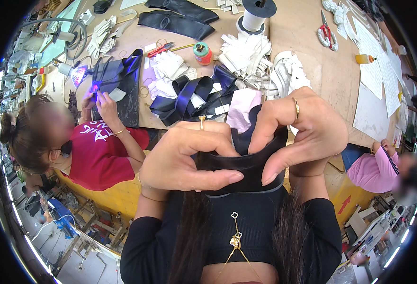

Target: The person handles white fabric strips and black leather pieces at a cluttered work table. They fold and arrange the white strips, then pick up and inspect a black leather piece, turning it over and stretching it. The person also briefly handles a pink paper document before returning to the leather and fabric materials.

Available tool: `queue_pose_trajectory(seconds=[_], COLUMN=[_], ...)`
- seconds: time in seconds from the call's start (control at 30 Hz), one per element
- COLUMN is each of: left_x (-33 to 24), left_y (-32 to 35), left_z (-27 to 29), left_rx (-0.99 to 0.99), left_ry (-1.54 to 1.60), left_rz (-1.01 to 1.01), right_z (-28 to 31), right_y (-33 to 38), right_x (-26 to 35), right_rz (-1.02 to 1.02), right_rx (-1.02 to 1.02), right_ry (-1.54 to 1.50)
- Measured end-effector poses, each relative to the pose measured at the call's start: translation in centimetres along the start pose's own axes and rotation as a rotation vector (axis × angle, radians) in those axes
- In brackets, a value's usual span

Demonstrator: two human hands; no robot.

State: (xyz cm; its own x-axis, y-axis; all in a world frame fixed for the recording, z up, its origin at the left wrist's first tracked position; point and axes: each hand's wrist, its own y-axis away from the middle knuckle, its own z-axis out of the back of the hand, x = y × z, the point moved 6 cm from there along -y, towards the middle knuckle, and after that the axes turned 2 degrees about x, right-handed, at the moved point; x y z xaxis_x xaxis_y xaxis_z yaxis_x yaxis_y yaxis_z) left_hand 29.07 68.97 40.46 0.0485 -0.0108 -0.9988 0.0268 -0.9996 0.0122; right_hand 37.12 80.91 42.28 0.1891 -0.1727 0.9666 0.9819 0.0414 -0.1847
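Close in front of my chest, both hands grip a black leather-like piece (246,173), bent into a loop with its edge toward me. My left hand (182,154) pinches the edge, thumb on the near face and fingers inside. Opposite it, my right hand (308,125) pinches the other side between thumb and curled fingers. Part of the piece runs on behind my fingers toward the table, where I cannot make out its end. Just beyond lie a pale pink scrap (243,110) and a heap of black strips (189,99) with small white pieces on it.
Piles of white strips (246,52), a white thread spool (255,16), a glue bottle (202,53) and red-handled scissors (327,35) are on the table (296,28). A co-worker in red (99,151) works at left under a lamp (79,75); a person in pink (372,168) sits right.
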Motion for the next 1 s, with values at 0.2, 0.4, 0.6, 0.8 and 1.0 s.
queue_pose_trajectory(seconds=[0.2, 0.4, 0.6, 0.8, 1.0], left_x=[0.1, 0.2, 0.3, 0.2, 0.3], left_y=[0.1, 0.1, 0.2, 0.4, 0.7], left_z=[-0.2, -0.2, -0.2, 0.0, 0.0], left_rx=[-0.01, -0.012, -0.017, -0.084, -0.086], left_ry=[-0.05, -0.048, -0.048, -0.007, -0.03], left_rz=[-0.006, 0.008, 0.029, 0.039, 0.048], right_z=[-0.1, -0.2, -0.3, -0.6, -0.6], right_y=[0.3, 0.3, 0.5, 0.6, 0.7], right_x=[-0.4, -0.6, -0.9, -1.6, -1.6], right_rz=[-0.011, -0.057, -0.087, -0.145, -0.128], right_rx=[-0.007, 0.013, -0.029, -0.073, -0.1], right_ry=[-0.01, -0.063, -0.111, -0.176, -0.2])
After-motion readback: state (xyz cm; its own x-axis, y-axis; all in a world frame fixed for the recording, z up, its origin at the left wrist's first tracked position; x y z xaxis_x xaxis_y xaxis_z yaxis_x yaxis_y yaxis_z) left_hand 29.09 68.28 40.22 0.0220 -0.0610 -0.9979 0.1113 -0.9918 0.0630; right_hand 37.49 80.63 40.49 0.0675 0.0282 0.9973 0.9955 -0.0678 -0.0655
